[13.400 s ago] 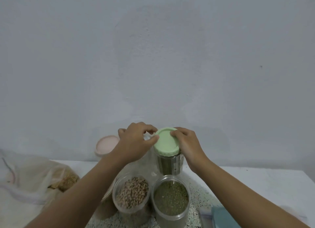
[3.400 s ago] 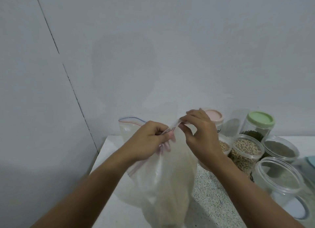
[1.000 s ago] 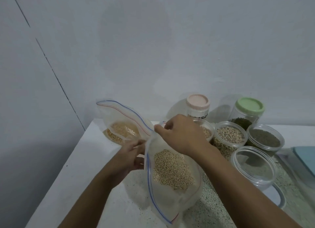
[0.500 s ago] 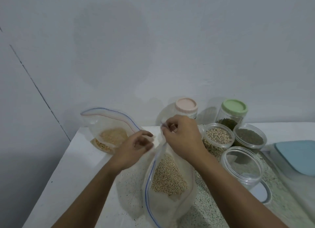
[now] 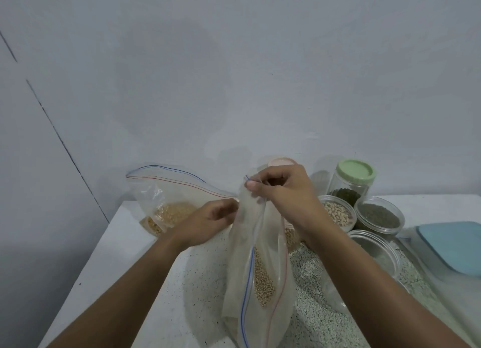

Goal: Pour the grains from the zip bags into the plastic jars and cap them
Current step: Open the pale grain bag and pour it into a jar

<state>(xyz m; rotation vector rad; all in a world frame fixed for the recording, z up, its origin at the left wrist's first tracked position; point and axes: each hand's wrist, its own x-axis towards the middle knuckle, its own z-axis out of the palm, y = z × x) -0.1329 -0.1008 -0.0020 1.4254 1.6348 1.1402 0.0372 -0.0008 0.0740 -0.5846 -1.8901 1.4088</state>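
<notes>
Translucent plastic zip bag hangs upright over the speckled surface, grain low inside, its bottom cut off by the frame. The right hand pinches its top corner and hides most of a pink-lidded jar. The left hand pinches its left edge. An empty jar stands just beside the right forearm, and a second bag sits near the surface's left edge

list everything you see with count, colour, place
held zip bag: 1, clear, tan grains, centre
second zip bag: 1, clear, yellow grains, back left
green-lidded jar: 1, dark grains, back right
pink-lidded jar: 1, behind right hand
bean jar: 1, clear, right
grey-green grain jar: 1, clear, right
empty jar: 1, clear, front right
blue lid: 1, right edge
table: 1, white speckled
left hand: 1, grips held bag's side
right hand: 1, pinches its top corner
</notes>
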